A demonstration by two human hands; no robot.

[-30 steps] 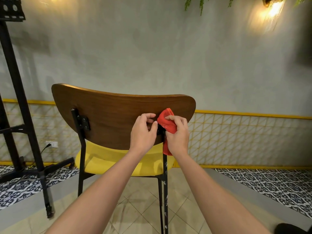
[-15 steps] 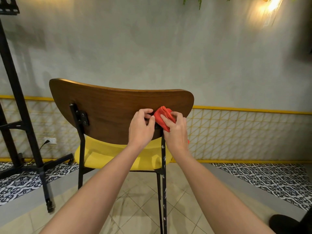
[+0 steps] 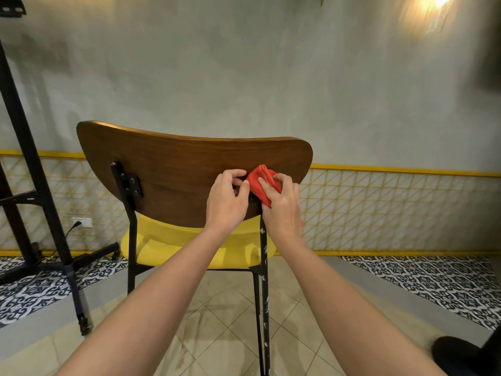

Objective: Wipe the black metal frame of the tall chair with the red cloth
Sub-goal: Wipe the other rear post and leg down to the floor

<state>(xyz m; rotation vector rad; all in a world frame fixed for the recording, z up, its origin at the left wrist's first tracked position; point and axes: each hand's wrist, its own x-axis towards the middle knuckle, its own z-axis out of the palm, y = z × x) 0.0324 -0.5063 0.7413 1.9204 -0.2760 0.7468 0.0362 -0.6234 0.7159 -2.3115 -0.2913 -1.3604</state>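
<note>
Surroundings: a black metal stand stood at the left on patterned floor tiles, well apart from the chair; a wall socket with a plug sat low on the wall behind it.
Obstructions: the wooden backrest and both hands hid the bracket at the top of the right rear post; white flecks showed down that post.
Chair: yellow seat under the backrest; left rear post bare and in plain view.
Red cloth: bunched against the backrest at the top of the right rear post.
Right hand: fingers closed over the red cloth, pressing it to the frame.
Left hand: fingers curled, thumb touching the cloth's left edge; whether it gripped the cloth could not be told.
Containers: none seen.
Lower right corner: a dark shape, cut off by the edge, unidentified.
</note>
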